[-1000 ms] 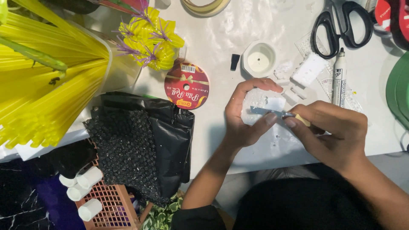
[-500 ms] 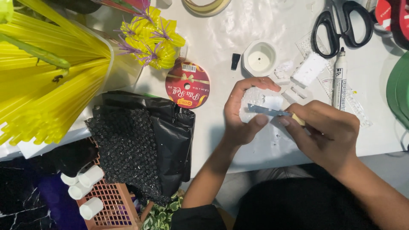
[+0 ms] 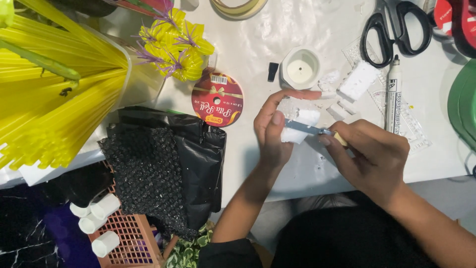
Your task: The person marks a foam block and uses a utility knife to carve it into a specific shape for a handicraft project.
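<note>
Foam (image 3: 303, 119) is clamped in left hand (image 3: 271, 133) w/ thumb on front — knife (image 3: 308, 128) is gripped by right hand (image 3: 369, 155), blade laid across foam. Ribbon (image 3: 217, 100) just left.

Person, head-camera view from above.
- Left hand (image 3: 271, 134): bare, no glove; no ring or wristband visible; nails short and unpainted.
- Right hand (image 3: 373, 158): bare, no glove; no ring, watch or bracelet visible on hand or wrist.
- Forearms: both uncovered from wrist to near the elbow.
- Garment: black, plain, no visible print; its sleeve edge shows at the left elbow; dark fabric spans the lower frame.
</note>
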